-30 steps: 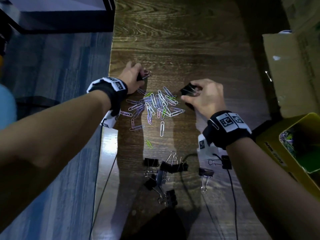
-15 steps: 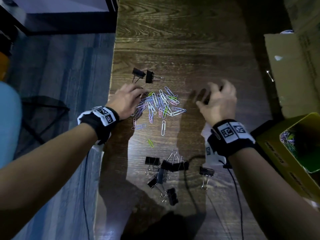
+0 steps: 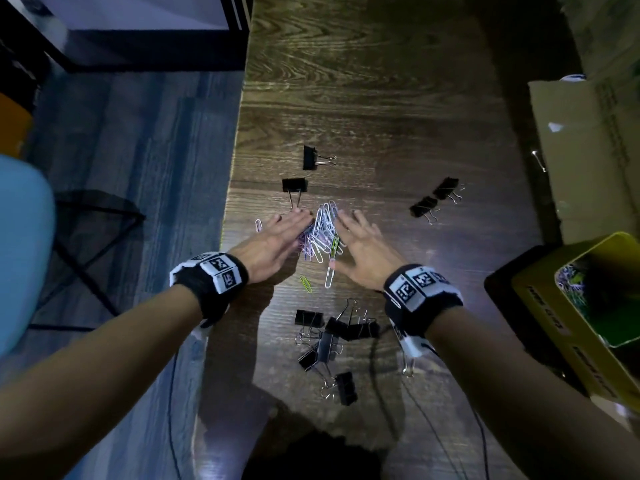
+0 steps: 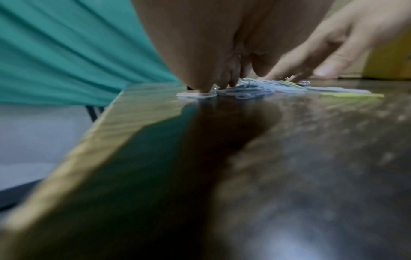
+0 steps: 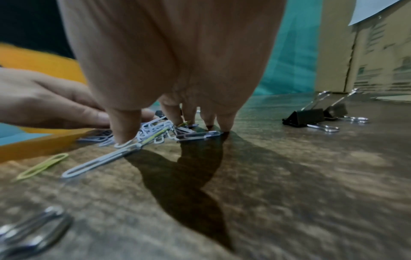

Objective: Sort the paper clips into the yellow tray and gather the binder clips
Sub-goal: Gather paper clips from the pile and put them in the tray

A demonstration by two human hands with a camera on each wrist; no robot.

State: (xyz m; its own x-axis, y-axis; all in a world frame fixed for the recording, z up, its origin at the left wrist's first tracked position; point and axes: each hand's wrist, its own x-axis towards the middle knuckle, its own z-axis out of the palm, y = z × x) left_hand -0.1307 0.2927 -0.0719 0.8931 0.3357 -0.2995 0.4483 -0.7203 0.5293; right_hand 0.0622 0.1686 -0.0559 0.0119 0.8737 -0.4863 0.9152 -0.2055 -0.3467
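Both hands are flat-ish on the dark wood-grain surface (image 3: 363, 98), left hand (image 3: 277, 242) and right hand (image 3: 363, 249) squeezing the heap of pastel wire paper clips (image 3: 323, 233) between straight fingers, grip wide, holding nothing. Black metal binder clips (image 3: 332, 341) sit nearer in a bunch, plus pairs farther out. The yellow tray (image 3: 571, 327) is near right, looks like clips inside already, hard to tell.

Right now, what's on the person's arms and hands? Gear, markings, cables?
Both forearms are bare, with no sleeves or gloves. The left hand and right hand each have a black wrist strap carrying white blocks printed with black square fiducial markers: left band, right band. A thin dark cable trails from under the right band.
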